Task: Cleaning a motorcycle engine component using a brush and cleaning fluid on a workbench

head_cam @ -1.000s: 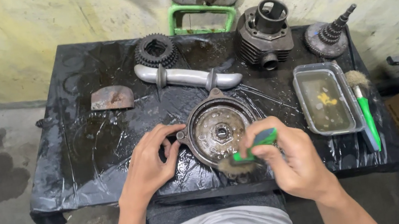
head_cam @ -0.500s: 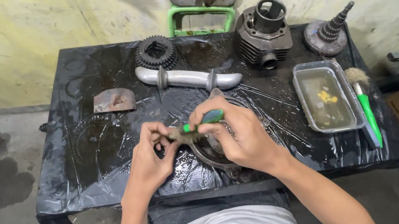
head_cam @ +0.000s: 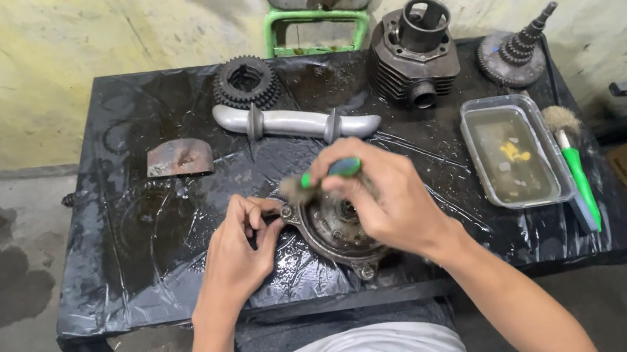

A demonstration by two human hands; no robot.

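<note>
A round, greasy metal engine cover [head_cam: 335,237] lies near the front of a black-covered table [head_cam: 126,235]. My left hand [head_cam: 236,250] grips its left rim with fingers and thumb. My right hand [head_cam: 382,198] hovers over the cover, closed on a green-handled brush [head_cam: 330,172] whose bristles point left at the cover's upper left edge, close to my left fingers. Much of the cover is hidden under my right hand.
Toward the back lie a gear [head_cam: 244,83], a grey curved pipe [head_cam: 295,121], a finned cylinder [head_cam: 412,51] and a stepped gear shaft [head_cam: 519,49]. A rusty plate [head_cam: 179,158] sits left. A clear tray of liquid [head_cam: 511,151] and a second green brush [head_cam: 572,156] lie right.
My right hand swung the brush from the cover's lower right edge up and across to its upper left. My left hand stayed on the left rim.
</note>
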